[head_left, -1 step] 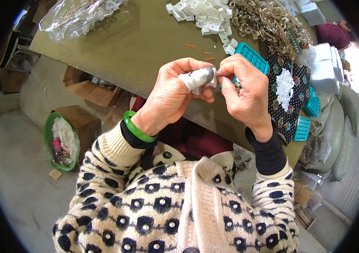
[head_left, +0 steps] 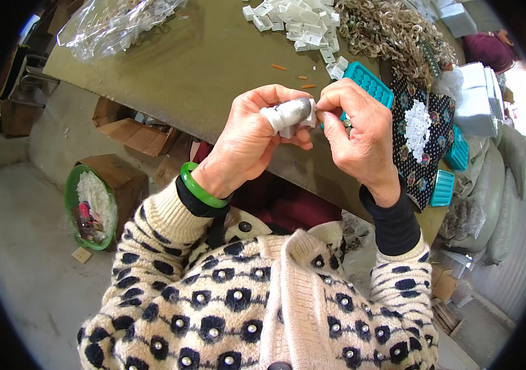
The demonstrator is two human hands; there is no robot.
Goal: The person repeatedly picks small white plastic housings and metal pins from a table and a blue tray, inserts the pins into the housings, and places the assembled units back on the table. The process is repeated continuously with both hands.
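Observation:
My left hand is closed around a small white plastic piece, its thumb wrapped in a white covering with a grey, worn tip. A green bangle circles that wrist. My right hand meets it from the right, thumb and forefinger pinched together at the piece's edge. What lies between those fingertips is too small to make out. Just behind the right hand is a teal tray with round hollows. Partly covered by the right fingers, a few small shiny bits show beneath.
White plastic pieces are heaped at the table's far side, beside a tangle of brownish chain-like strands. White bits lie on a patterned dark cloth at right, near teal trays. A clear bag rests far left; a green basin stands below.
The white piece and wrapped thumb have shifted very slightly left. Otherwise both hands keep the same pose.

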